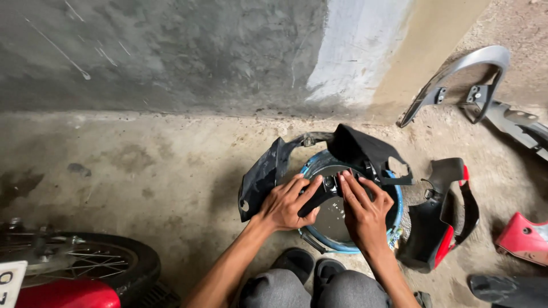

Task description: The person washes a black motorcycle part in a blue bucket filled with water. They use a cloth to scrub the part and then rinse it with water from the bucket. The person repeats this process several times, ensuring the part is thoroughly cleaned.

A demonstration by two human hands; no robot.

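Note:
My left hand and my right hand both grip a black plastic motorcycle fairing piece. The piece arches over a round blue-rimmed basin with murky liquid inside. My fingers meet on a small black clip or bracket at the middle of the piece. My knees in grey trousers and black sandals show at the bottom edge.
A motorcycle rear wheel with a red fender sits at lower left. A black-and-red panel lies right of the basin. A silver grab rail and grey panel lie at upper right. A red part is at far right. A concrete wall stands behind.

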